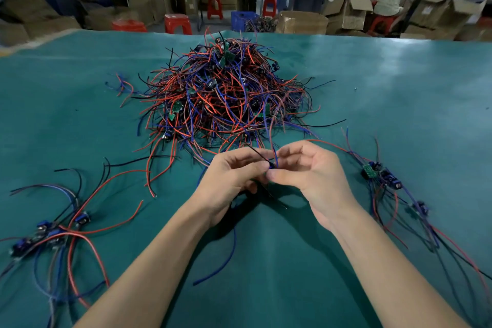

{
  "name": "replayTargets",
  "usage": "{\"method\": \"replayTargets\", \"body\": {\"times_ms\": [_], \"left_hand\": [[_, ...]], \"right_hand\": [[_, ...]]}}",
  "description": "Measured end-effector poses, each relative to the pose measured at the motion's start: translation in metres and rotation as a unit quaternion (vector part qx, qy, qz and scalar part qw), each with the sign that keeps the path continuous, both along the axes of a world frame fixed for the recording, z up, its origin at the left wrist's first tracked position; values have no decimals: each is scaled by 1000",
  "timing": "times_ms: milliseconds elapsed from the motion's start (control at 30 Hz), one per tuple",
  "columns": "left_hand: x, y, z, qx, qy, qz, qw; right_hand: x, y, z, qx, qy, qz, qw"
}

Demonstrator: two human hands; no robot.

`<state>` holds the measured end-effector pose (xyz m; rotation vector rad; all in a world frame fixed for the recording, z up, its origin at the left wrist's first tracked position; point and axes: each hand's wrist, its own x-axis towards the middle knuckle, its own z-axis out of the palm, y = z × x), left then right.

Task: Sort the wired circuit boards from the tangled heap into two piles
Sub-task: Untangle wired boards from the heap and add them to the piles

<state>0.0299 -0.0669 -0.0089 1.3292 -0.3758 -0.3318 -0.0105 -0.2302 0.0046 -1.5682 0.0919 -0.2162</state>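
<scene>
Both hands — left hand [234, 173] and right hand [306, 176] — are pinching one wired board [271, 166] near the heap [226, 93]; two small piles [48, 231] [383, 176] are lying left and right — most remains unsorted.

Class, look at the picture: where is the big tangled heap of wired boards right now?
In the head view, the tangled heap sits mid-table on the green mat, just beyond both hands, between the two small sorted piles.

Both hands [269, 173] pinch wired board [272, 165], apparently; heap [226, 93] behind.
</scene>
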Motion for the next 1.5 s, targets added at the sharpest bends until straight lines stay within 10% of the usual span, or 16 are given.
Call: {"method": "replayTargets", "body": {"times_ms": [1000,1367,1500], "left_hand": [[2,-2,-3,24,-2,20,1000],[4,-1,-1,-59,60,85,993],[3,-5,-1,-72,70,104,989]], "right_hand": [[6,-6,1,46,-44,-130,989],[4,-71,12,162,-118,-425,883],[5,-39,6,4,-53,-308,950]]}}
